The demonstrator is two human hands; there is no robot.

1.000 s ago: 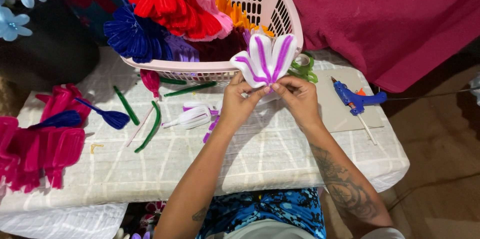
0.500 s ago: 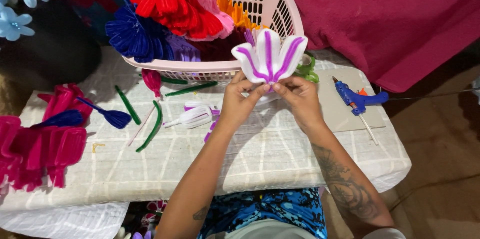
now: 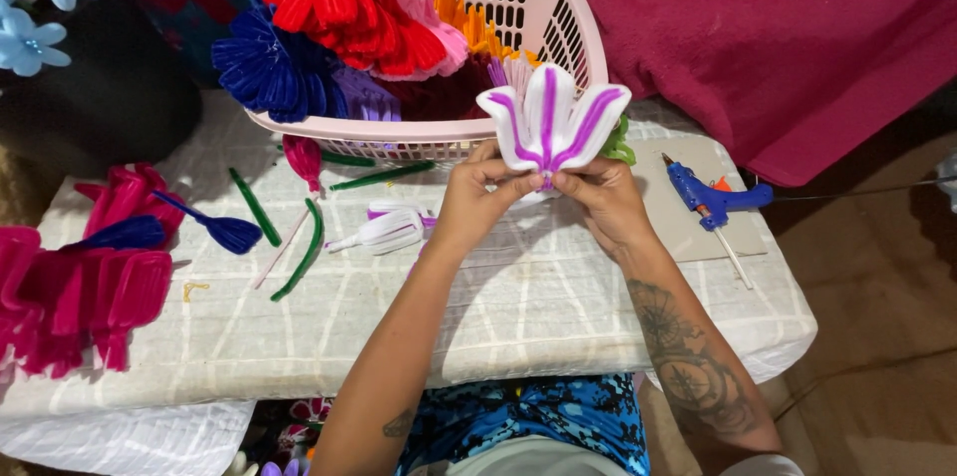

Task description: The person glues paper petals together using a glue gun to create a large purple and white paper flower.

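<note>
A white pipe-cleaner flower (image 3: 551,125) with purple stripes down its petals is held upright above the table, just in front of the pink basket. My left hand (image 3: 477,195) pinches its base from the left, and my right hand (image 3: 601,199) grips the same base from the right. The petals fan out above my fingers. A single white and purple petal (image 3: 391,230) lies on the cloth just left of my left hand.
A pink plastic basket (image 3: 573,32) holds red, blue, pink and orange fuzzy petals. Green stems (image 3: 302,254), a blue petal (image 3: 221,230) and a pile of magenta petals (image 3: 75,292) lie at the left. A blue glue gun (image 3: 710,195) rests on a grey mat at the right.
Both hands have lifted the flower slightly and turned it, so its petals now spread wider and face the camera more.
</note>
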